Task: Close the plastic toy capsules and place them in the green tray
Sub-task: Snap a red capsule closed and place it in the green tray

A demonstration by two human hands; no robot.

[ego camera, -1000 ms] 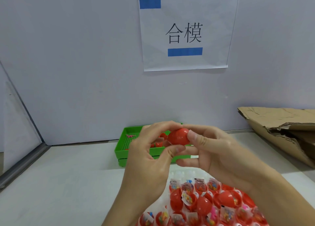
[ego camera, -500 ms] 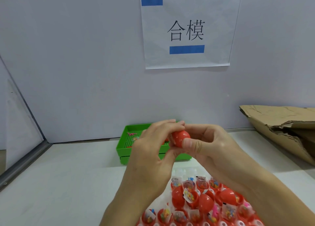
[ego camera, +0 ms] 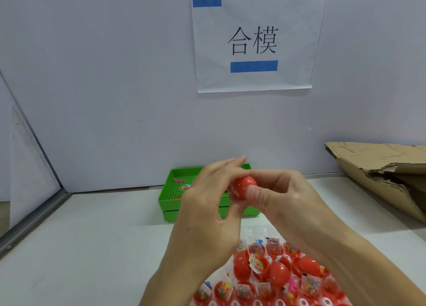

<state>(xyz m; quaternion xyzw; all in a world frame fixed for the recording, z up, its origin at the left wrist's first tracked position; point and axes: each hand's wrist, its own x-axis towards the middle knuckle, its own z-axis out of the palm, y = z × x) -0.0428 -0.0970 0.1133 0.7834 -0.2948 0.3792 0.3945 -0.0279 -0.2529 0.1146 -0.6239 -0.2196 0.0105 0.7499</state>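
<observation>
Both hands pinch red capsule (ego camera: 244,187): left hand (ego camera: 207,204) fingers curled, right hand (ego camera: 283,197) thumb pressing.

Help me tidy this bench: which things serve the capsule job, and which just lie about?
Job: round red plastic capsule held by left hand and right hand; green plastic tray; open red capsules with toys.
Lying about: torn brown cardboard; white paper sign.
</observation>
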